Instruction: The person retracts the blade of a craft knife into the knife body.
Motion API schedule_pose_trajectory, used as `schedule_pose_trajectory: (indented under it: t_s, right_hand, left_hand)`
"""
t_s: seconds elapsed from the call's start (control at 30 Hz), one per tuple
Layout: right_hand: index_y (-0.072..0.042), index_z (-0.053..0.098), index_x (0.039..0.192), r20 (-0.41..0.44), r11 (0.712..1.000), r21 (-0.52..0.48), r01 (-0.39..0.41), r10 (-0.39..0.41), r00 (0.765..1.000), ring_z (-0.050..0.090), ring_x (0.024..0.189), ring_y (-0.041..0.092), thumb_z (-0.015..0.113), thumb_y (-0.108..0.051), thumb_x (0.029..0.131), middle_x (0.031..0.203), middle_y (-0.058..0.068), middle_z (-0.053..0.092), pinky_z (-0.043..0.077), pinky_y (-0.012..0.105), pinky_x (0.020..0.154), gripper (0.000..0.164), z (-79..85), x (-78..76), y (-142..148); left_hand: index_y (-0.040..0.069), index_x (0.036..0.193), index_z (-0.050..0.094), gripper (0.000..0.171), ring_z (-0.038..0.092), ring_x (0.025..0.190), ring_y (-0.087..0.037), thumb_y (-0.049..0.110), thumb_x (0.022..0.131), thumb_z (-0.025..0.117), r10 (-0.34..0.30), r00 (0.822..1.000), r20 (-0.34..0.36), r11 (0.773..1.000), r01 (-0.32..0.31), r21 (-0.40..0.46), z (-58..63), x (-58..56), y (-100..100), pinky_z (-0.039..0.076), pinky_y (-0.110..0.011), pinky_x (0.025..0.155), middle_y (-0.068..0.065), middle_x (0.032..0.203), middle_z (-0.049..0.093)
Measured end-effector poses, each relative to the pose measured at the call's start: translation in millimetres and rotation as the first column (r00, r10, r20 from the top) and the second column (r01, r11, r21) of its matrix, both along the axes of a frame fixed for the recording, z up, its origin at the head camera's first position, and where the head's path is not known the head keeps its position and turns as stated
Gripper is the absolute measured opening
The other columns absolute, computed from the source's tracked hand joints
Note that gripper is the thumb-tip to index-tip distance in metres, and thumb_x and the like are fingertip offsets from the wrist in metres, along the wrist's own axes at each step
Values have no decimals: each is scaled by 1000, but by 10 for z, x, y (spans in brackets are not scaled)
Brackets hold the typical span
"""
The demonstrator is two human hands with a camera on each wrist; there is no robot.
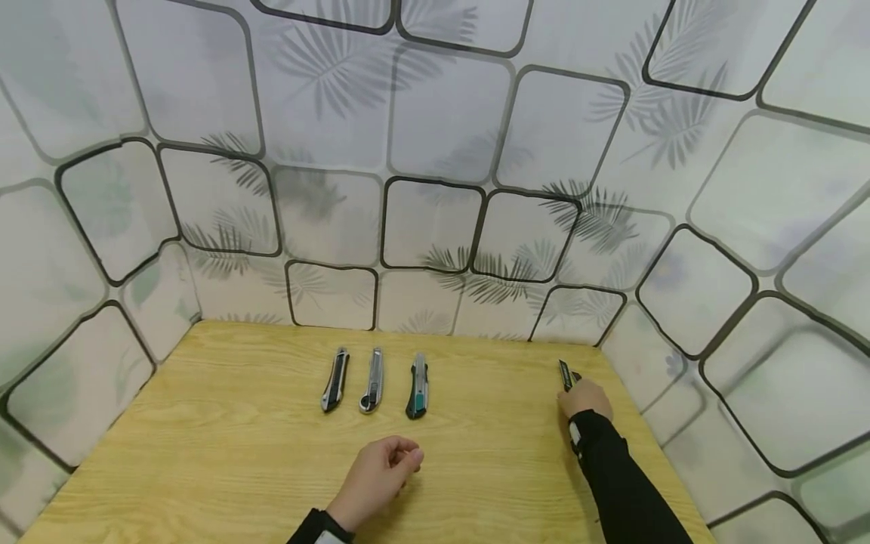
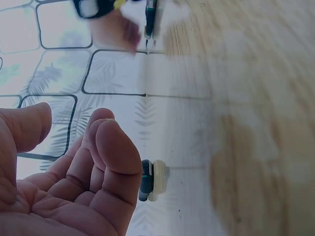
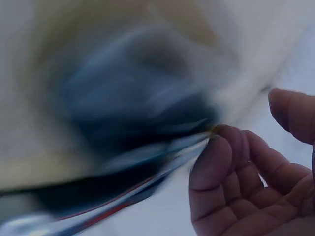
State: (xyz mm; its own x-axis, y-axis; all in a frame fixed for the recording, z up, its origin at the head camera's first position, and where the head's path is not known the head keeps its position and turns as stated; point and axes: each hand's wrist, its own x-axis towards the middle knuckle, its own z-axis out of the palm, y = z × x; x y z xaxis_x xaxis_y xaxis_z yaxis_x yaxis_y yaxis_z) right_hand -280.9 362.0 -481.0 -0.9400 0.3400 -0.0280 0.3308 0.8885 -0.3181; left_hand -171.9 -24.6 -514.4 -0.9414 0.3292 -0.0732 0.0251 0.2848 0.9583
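Three utility knives lie side by side on the wooden table: a black-and-silver one (image 1: pixel 335 380), a silver one (image 1: pixel 371 380) and a grey-and-teal one (image 1: pixel 418 387). My left hand (image 1: pixel 383 476) hovers in front of them, fingers loosely bent and holding nothing; in the left wrist view the thumb stands apart from the fingertips. Far to the right, my right hand (image 1: pixel 586 400) is at a dark utility knife (image 1: pixel 566 375), with another dark piece beside it. In the right wrist view the fingertips (image 3: pixel 211 162) overlap long dark objects, strongly blurred, while the thumb stays spread away.
A patterned cloth wall (image 1: pixel 435 227) with dark rounded squares and leaves rises behind the table and along both sides. The table (image 1: pixel 224 446) has a light wood grain. My right hand is close to the table's right edge and the right-hand wall.
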Motion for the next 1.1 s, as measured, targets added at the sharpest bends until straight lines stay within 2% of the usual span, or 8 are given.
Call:
schedule_pose_trajectory:
  t_s: [0.23, 0.37, 0.5, 0.6, 0.73, 0.8, 0.93, 1.1]
  right_hand:
    - [-10, 51, 54, 12, 994, 82, -67, 66, 998, 50, 50, 23, 63, -32, 92, 53, 5, 49, 36, 33, 47, 46, -107, 112, 186]
    - [-12, 48, 52, 13, 986, 81, -144, 143, 990, 47, 48, 21, 66, -27, 90, 50, 2, 45, 34, 31, 49, 45, -66, 132, -100]
    - [-5, 67, 70, -76, 966, -101, -239, 232, 970, 52, 54, 16, 70, -30, 89, 62, 3, 58, 39, 28, 51, 32, -13, 218, -669]
    - [-2, 70, 103, -166, 875, -368, -316, 272, 948, 61, 68, 16, 71, -36, 90, 87, 9, 69, 52, 29, 58, 37, 22, 309, -1165]
    - [-4, 59, 123, -246, 639, -665, -386, 301, 921, 65, 79, 17, 72, -40, 89, 100, 13, 65, 60, 36, 65, 51, 101, 463, -1765]
    - [-9, 54, 132, -272, 561, -717, -413, 320, 908, 64, 79, 18, 73, -39, 89, 100, 12, 64, 60, 40, 66, 56, 155, 540, -1971]
    - [-17, 51, 140, -304, 519, -733, -440, 329, 894, 62, 74, 17, 74, -39, 88, 96, 9, 63, 60, 43, 66, 61, 256, 652, -2185]
    - [-17, 62, 124, -340, 491, -727, -480, 349, 873, 60, 75, 16, 73, -43, 89, 92, 7, 62, 59, 37, 66, 45, 319, 679, -2241]
  left_hand:
    - [7, 113, 68, 42, 60, 65, -13, 45, 95, 62, -6, 1000, 5, 1000, 6, -6, 23, -6, 21, 48, -25, 50, -3, 88, 70]
    - [7, 113, 68, 42, 59, 64, -13, 44, 96, 62, -8, 1000, 0, 1000, 8, -4, 28, 6, 27, 47, -24, 50, -3, 87, 70]
    - [5, 115, 68, 41, 60, 67, -13, 41, 96, 63, -12, 1000, 21, 1000, 12, 12, 17, 35, 46, 49, -25, 52, -2, 87, 69]
    - [0, 126, 62, 54, 64, 74, -15, 44, 95, 64, -12, 999, 36, 999, 11, 46, 26, 66, 85, 52, -26, 56, -4, 97, 71]
    - [-1, 138, 53, 68, 67, 81, -16, 47, 92, 66, 47, 999, 26, 995, -49, 91, 42, 75, 101, 55, -27, 60, -10, 114, 71]
    - [0, 137, 54, 62, 67, 81, -16, 43, 94, 66, 94, 996, 1, 988, -93, 123, 51, 71, 99, 57, -28, 62, -13, 117, 70]
    - [0, 130, 59, 46, 67, 81, -16, 32, 97, 64, 139, 990, -32, 973, -130, 189, 78, 67, 80, 59, -29, 65, -16, 108, 69]
    - [0, 122, 61, 35, 66, 72, -17, 28, 101, 59, 126, 991, -42, 974, -116, 193, 80, 70, 25, 58, -28, 60, -17, 89, 68]
